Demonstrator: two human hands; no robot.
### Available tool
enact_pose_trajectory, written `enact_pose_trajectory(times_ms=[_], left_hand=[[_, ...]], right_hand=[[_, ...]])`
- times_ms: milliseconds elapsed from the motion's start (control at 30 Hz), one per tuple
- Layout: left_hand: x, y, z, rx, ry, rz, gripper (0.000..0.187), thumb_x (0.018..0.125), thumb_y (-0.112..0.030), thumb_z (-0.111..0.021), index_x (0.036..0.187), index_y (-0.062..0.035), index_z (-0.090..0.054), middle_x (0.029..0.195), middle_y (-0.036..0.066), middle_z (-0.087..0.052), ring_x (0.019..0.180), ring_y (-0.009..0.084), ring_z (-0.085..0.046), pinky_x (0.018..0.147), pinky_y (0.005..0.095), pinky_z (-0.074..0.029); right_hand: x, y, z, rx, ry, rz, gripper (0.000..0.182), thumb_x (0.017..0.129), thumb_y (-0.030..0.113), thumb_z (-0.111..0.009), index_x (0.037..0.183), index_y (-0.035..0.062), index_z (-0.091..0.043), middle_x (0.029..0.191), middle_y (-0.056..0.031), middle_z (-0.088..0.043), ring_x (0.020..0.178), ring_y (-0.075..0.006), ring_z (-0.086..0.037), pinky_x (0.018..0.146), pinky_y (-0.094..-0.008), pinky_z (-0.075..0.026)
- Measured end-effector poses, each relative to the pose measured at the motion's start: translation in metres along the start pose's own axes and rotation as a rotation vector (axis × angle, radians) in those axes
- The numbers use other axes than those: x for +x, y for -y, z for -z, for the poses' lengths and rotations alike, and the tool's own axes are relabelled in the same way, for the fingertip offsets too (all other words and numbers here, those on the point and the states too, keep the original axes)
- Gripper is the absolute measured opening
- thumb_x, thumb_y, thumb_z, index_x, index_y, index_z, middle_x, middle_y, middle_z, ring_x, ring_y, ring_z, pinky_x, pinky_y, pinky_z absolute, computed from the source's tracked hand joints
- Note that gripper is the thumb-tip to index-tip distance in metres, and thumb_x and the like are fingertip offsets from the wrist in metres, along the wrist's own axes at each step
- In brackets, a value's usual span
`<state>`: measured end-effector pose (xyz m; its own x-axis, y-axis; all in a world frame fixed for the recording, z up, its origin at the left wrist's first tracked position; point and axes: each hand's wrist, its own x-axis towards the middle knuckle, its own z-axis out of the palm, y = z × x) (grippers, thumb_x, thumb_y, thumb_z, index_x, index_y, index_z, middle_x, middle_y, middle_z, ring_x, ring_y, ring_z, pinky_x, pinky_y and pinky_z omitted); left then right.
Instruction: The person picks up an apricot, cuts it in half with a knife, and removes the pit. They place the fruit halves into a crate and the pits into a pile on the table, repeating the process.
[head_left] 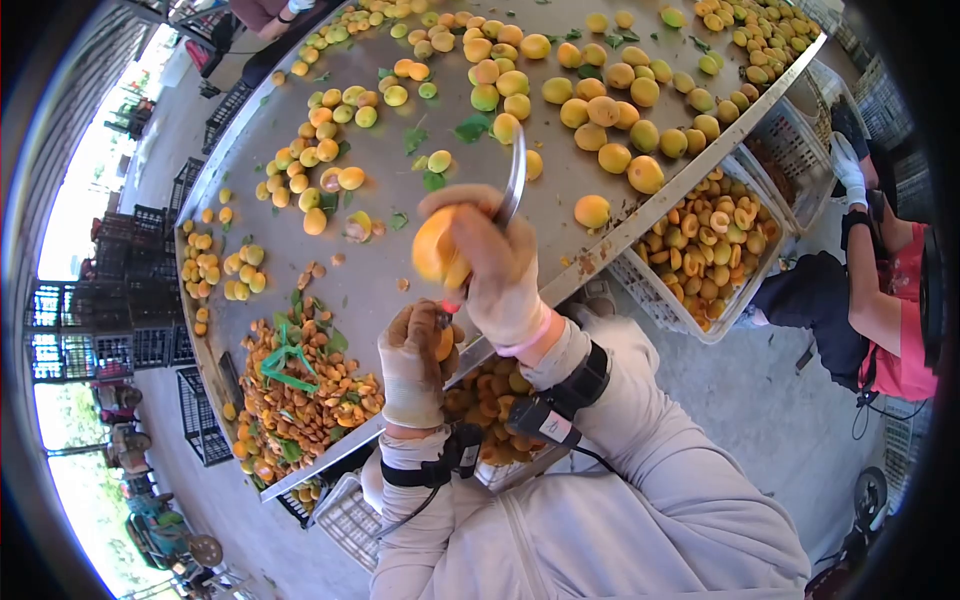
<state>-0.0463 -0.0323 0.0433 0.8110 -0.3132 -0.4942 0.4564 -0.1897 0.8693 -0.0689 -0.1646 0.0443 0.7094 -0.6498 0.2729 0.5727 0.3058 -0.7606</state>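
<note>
My right hand (497,268), in a worn cloth glove, is closed around a whole orange apricot (434,250) held over the near edge of the metal table (400,270). A curved knife blade (515,172) rises behind that hand. Its reddish handle end runs down into my gloved left hand (413,362), which is closed just below, with something orange showing at its fingers. Both wrists wear black straps with small devices.
Several loose yellow-orange apricots (600,110) and leaves cover the table. A heap of pits and scraps (300,395) lies at its left end. A white crate (741,303) of halved fruit stands at the right, another crate under my hands. A seated person (885,300) works at the right.
</note>
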Motion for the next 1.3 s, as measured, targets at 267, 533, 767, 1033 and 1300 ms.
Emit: enact_pose_trajectory(times_ms=[267,533,767,1033,1300], left_hand=[[0.023,0.019,0.026,-0.540,0.357,0.176,0.026,0.097,-0.032,-0.049,0.092,-0.0078,-0.057,0.066,0.002,-0.052,0.043,0.0100,-0.039,0.037,0.0210,-0.027],[0.046,0.007,0.054,-0.554,0.146,-0.142,0.036,0.087,0.000,-0.057,0.123,-0.0023,-0.053,0.103,0.011,-0.056,0.082,0.0221,-0.059,0.072,0.0280,-0.053],[0.074,0.010,0.061,-0.344,-0.029,-0.361,0.045,0.094,-0.005,-0.050,0.138,-0.0068,-0.040,0.115,0.011,-0.057,0.101,0.0214,-0.057,0.087,0.0328,-0.049],[0.053,0.012,0.038,-0.144,0.113,-0.500,0.051,0.095,-0.040,-0.052,0.130,-0.0037,-0.048,0.110,0.012,-0.060,0.100,0.0248,-0.058,0.082,0.0370,-0.052],[-0.034,0.009,0.060,0.316,0.532,0.054,0.038,0.076,-0.014,-0.071,0.110,0.0006,-0.061,0.102,0.010,-0.063,0.095,0.0202,-0.060,0.082,0.0338,-0.050]], right_hand=[[0.014,-0.045,0.007,0.723,-0.364,-0.471,0.015,0.095,0.026,-0.048,0.098,0.0124,-0.054,0.066,-0.0026,-0.053,0.045,-0.0074,-0.037,0.041,-0.0217,-0.026],[0.025,-0.032,0.014,0.487,-0.398,-0.392,0.017,0.094,0.028,-0.052,0.097,0.0116,-0.056,0.071,-0.0055,-0.058,0.045,-0.0088,-0.042,0.040,-0.0230,-0.030],[0.011,-0.042,0.004,0.000,-0.260,-0.386,0.021,0.092,0.025,-0.060,0.103,0.0061,-0.060,0.080,-0.0039,-0.061,0.054,-0.0072,-0.050,0.047,-0.0235,-0.041],[-0.007,-0.044,-0.008,-0.540,0.151,-0.007,0.019,0.088,0.021,-0.065,0.103,0.0101,-0.067,0.084,-0.0022,-0.065,0.060,-0.0055,-0.054,0.052,-0.0216,-0.044],[0.030,0.021,0.047,0.143,-0.388,-0.288,0.024,0.091,0.027,-0.064,0.104,0.0066,-0.060,0.078,-0.0048,-0.064,0.046,-0.0058,-0.049,0.040,-0.0198,-0.036]])
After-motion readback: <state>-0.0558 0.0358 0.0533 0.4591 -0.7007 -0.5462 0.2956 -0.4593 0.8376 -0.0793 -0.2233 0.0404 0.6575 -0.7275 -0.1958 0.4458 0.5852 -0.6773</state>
